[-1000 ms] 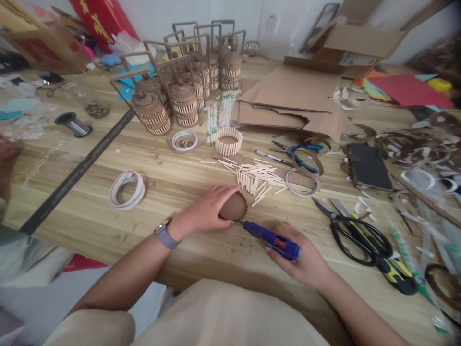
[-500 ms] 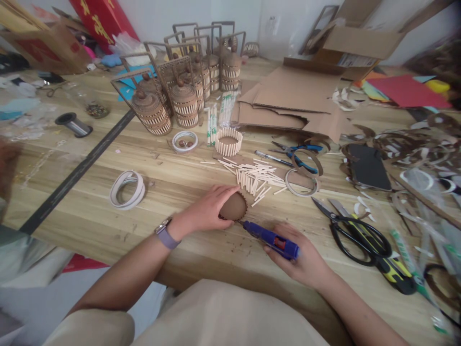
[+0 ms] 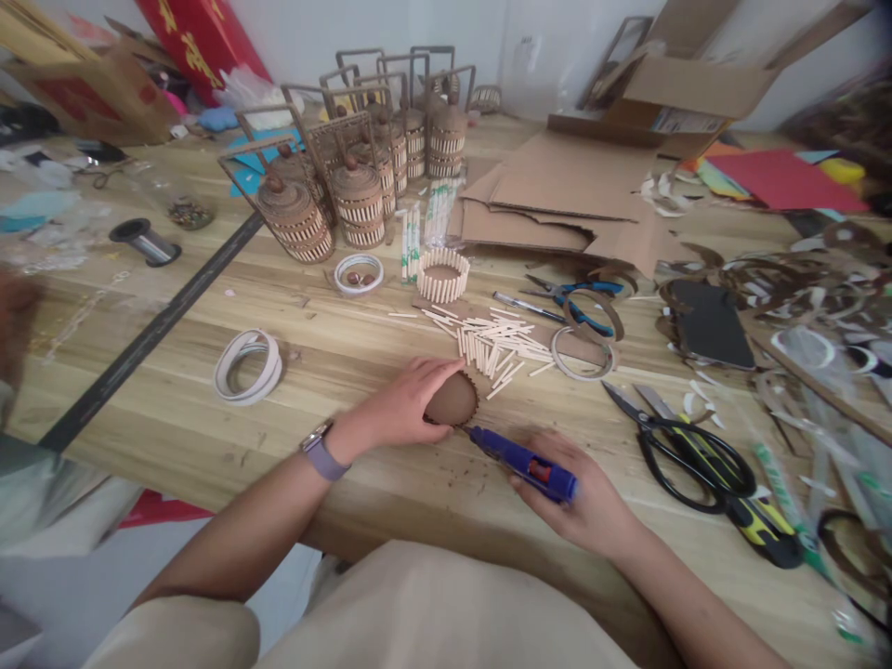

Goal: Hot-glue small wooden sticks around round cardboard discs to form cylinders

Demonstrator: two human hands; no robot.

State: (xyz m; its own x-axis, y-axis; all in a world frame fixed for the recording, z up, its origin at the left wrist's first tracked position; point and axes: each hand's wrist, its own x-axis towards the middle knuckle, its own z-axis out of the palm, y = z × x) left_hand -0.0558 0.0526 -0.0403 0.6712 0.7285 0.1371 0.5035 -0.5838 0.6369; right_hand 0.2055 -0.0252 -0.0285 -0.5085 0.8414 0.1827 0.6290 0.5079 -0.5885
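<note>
My left hand (image 3: 397, 404) curls round the left side of a round brown cardboard disc (image 3: 452, 400) with a toothed rim, holding it flat on the wooden table (image 3: 209, 437). My right hand (image 3: 585, 497) grips a blue glue gun (image 3: 522, 460), whose nozzle touches the disc's lower right edge. A pile of short pale wooden sticks (image 3: 494, 339) lies just beyond the disc. A finished ring of upright sticks on a cardboard base (image 3: 443, 272) stands further back.
Black-handled scissors (image 3: 687, 446) and a yellow-black tool (image 3: 767, 530) lie to the right. Tape rolls (image 3: 247, 367) sit left, blue pliers (image 3: 575, 297) and cardboard rings behind the sticks. Several stick-and-cardboard lantern models (image 3: 355, 186) stand at the back, cardboard sheets (image 3: 564, 200) beside them. A long black ruler (image 3: 153, 330) crosses the left.
</note>
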